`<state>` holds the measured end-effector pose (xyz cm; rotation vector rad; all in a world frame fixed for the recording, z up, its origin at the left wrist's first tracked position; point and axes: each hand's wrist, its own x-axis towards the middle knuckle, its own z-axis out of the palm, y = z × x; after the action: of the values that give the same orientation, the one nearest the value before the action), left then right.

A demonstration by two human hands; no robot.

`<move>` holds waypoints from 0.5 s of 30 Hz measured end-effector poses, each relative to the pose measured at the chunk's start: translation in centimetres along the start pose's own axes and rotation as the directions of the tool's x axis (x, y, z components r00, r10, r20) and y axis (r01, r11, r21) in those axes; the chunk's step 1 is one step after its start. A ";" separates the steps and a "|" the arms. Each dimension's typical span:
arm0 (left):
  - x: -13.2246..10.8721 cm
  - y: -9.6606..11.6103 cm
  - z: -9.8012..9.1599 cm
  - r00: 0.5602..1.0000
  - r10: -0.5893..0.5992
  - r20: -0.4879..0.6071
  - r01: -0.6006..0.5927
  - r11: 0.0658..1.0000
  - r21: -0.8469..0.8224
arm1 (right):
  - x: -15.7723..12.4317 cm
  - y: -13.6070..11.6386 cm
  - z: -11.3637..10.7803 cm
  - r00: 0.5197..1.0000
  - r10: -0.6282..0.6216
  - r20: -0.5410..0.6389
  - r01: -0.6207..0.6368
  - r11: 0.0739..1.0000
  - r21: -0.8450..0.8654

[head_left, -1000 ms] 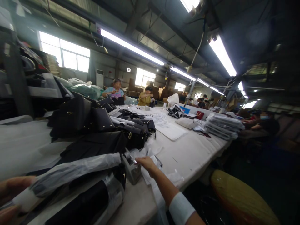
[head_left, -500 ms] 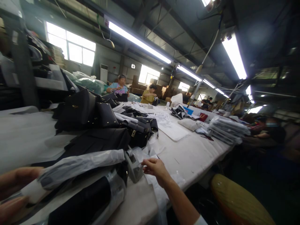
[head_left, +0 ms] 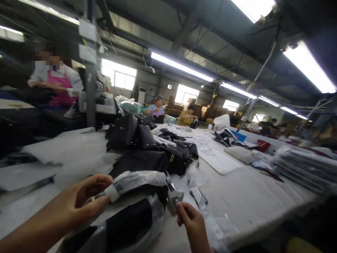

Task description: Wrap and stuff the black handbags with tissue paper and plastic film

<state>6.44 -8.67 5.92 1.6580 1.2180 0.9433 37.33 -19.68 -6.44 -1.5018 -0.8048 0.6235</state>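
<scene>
My left hand [head_left: 91,196] is closed, thumb and fingers pinching one end of a bag handle [head_left: 142,178] wrapped in whitish film. The handle arches over a black bag [head_left: 129,214] that is partly covered in clear plastic. At the front of the table, a grey tape dispenser [head_left: 173,199] stands just beyond the handle's far end. My right hand [head_left: 192,223] has its thumb and index finger pressed together at the dispenser's near side. Whatever sits between those fingertips is too small to make out.
Several black handbags [head_left: 126,131] are piled behind the handle. White sheets [head_left: 73,147] spread to the left, near a metal post [head_left: 91,80]. Plastic-wrapped stacks [head_left: 300,168] lie on the right of the table [head_left: 231,189]. Co-workers sit or stand farther back.
The view has turned left, bringing a co-worker in a pink apron into sight. More of my left hand shows, still on the handle. My right fingers are now closer to the dispenser.
</scene>
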 end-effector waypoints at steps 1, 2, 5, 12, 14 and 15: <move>0.0 0.1 0.0 1.000 0.014 0.024 -0.012 0.999 -0.052 | -1.1 -1.8 1.2 0.996 -0.057 0.063 0.056 0.998 0.026; 0.0 0.1 0.0 0.998 0.028 0.052 -0.023 0.995 -0.099 | -2.3 -3.7 2.6 0.986 -0.116 0.122 0.108 0.992 0.068; 0.0 -0.2 0.0 0.988 0.087 0.128 -0.065 0.984 -0.168 | -5.5 -8.9 6.7 0.928 -0.200 0.313 0.125 0.961 0.246; -1.0 0.5 0.0 0.954 0.239 0.183 -0.212 0.965 -0.154 | -7.3 -12.9 12.2 0.911 -0.198 0.362 0.092 0.953 0.290; -1.3 0.7 0.0 0.951 0.259 0.170 -0.241 0.963 -0.117 | -7.3 -13.0 12.6 0.924 -0.182 0.336 0.103 0.965 0.239; -1.4 0.7 0.0 0.950 0.267 0.160 -0.254 0.962 -0.098 | -7.3 -13.0 12.7 0.930 -0.171 0.326 0.102 0.971 0.218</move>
<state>6.35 -10.12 6.49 1.8276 0.8518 0.9694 21.32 -17.66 4.66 -1.1585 -1.0732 0.8481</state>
